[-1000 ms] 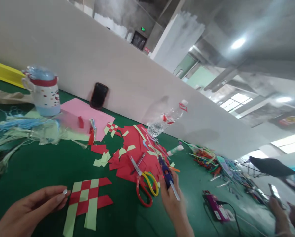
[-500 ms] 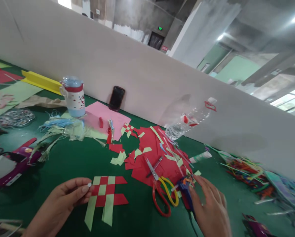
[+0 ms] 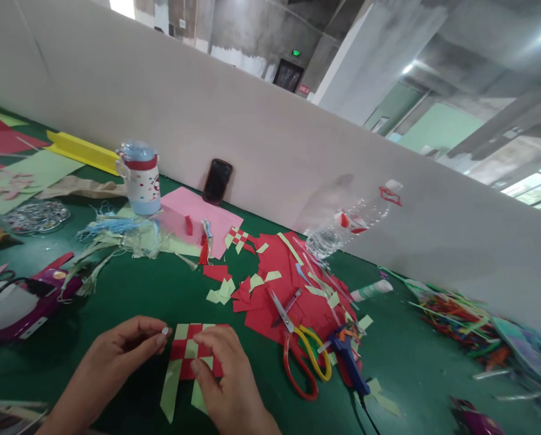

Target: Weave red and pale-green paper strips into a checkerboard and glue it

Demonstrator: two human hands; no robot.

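Note:
My left hand point(image 3: 110, 359) pinches a small white round piece point(image 3: 165, 331) between thumb and fingertips. Just to its right, a woven red and pale-green paper piece point(image 3: 180, 349) lies flat on the table, with strips sticking out below. Over that weave's right side hovers or rests my right hand point(image 3: 232, 377), thumb and fingers apart; contact with the paper cannot be made out. It covers part of the checkered pattern. Scissors point(image 3: 307, 357) with red and yellow handles lie to the right, blades parted. Beside them sits a blue glue gun point(image 3: 349, 357) with its black cord.
Red paper point(image 3: 270, 326) and green scraps point(image 3: 221, 292) spread beyond the weave. A plastic bottle point(image 3: 343, 229) leans at the wall, near a phone point(image 3: 217, 180). A cup point(image 3: 142, 181), tassels point(image 3: 121, 232) and a purple device point(image 3: 30, 302) are at left. Colourful strips point(image 3: 460, 320) lie right.
My right hand has moved left from the glue gun to above the woven paper. The glue gun now lies fully in sight. My left hand keeps its pinch on the white piece.

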